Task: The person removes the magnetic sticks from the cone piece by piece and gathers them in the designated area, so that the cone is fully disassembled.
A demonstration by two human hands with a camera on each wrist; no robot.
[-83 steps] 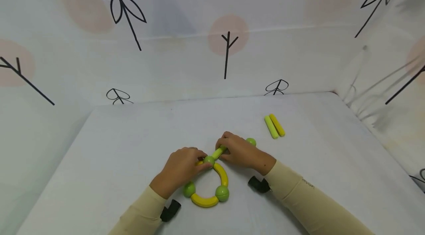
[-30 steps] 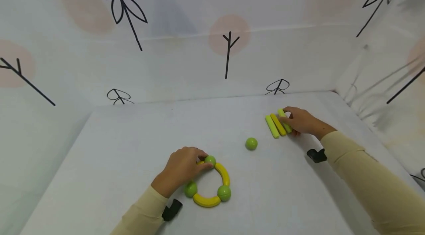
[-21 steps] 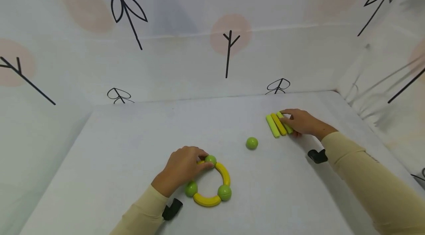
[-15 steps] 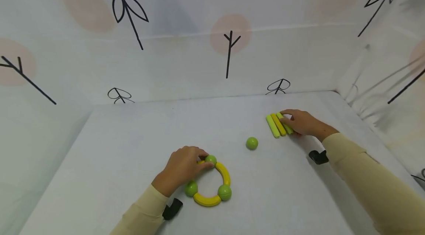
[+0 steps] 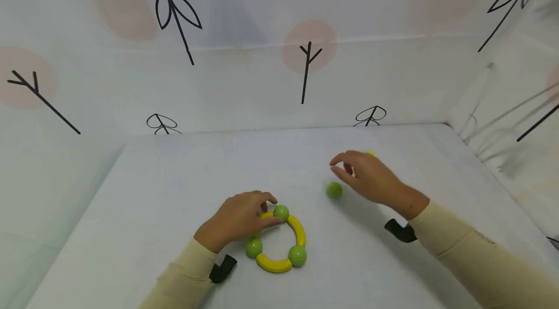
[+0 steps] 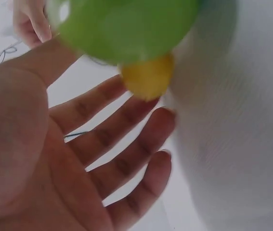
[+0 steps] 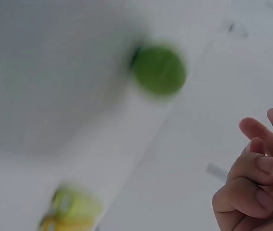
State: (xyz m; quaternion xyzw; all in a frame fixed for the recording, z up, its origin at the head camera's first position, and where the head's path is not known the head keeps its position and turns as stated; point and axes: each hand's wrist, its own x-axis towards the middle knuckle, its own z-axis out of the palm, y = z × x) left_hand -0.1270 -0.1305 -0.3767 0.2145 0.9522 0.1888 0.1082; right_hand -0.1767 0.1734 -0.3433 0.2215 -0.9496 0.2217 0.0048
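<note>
On the white table lies a ring of yellow curved pieces point(image 5: 273, 264) joined by green balls point(image 5: 281, 213). My left hand point(image 5: 238, 217) is at its upper left, thumb and fingers spread either side of the top ball. In the left wrist view, the long fingers point(image 6: 122, 163) are loose below a large green ball point(image 6: 126, 29). My right hand point(image 5: 371, 178) hangs above the table with fingers loosely bent and nothing between them. Just left of it sits a single green ball point(image 5: 335, 190). Behind the hand, only the tip of a yellow stick point(image 5: 370, 153) shows.
Blurred ends of yellow and light green sticks point(image 7: 73, 207) appear low in the right wrist view. A white cloth backdrop point(image 5: 244, 86) with drawn plants rises behind the table point(image 5: 174, 178). Dark camera mounts point(image 5: 401, 231) hang under both wrists.
My right hand set a light green stick beside the other sticks, let go and moved left toward the loose ball. My left fingers have loosened from the ring's top ball.
</note>
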